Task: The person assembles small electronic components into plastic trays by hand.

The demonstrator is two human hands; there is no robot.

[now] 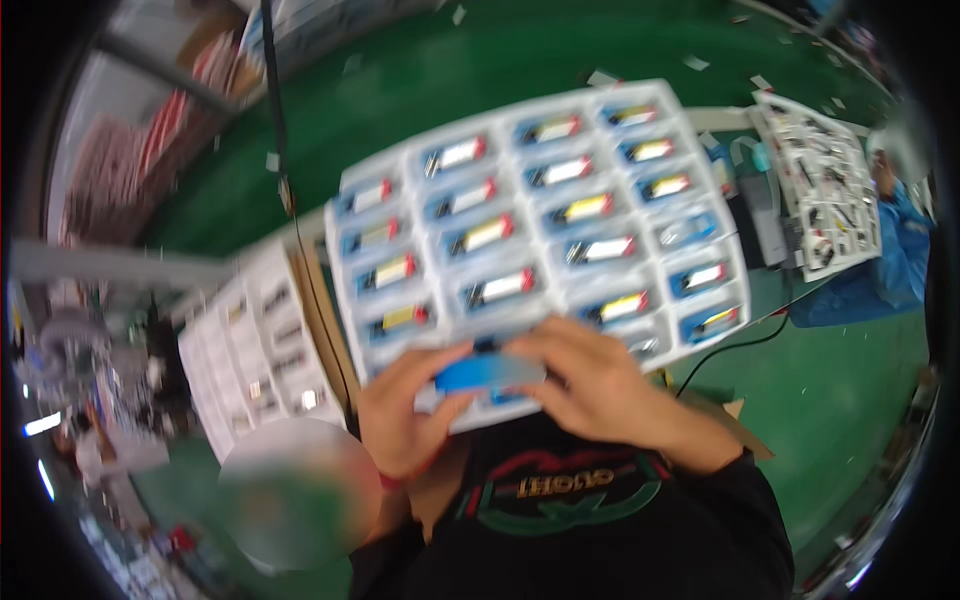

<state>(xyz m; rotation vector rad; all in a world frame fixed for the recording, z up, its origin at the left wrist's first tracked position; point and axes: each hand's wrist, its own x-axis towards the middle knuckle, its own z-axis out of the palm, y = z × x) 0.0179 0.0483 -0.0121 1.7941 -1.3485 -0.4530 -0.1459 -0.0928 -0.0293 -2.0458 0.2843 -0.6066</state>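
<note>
As my left hand (405,410) and right hand (600,385) grip a blurred blue piece (468,375) between them, I've got it over the near side of the white tray (412,205), small items (500,288) ranked beyond. Looks like two-handed handling of one piece; next move, I'd judge, calls for an even, steady hold.

Setting: a factory workshop, by its look a place of repeated handwork in batches.
Central tray (530,225): white, divided into rows of cells, with similar small articles repeated across most of them.
Left tray (210,365) and right tray (870,243): likewise pale and filled with small parts.
Floor (560,45): plain green, strewn with white scraps (696,63).
Stacks (110,170): pinkish, layered, near a grey metal bar (110,262).
Cable (272,90): black, hanging at upper left.
</note>
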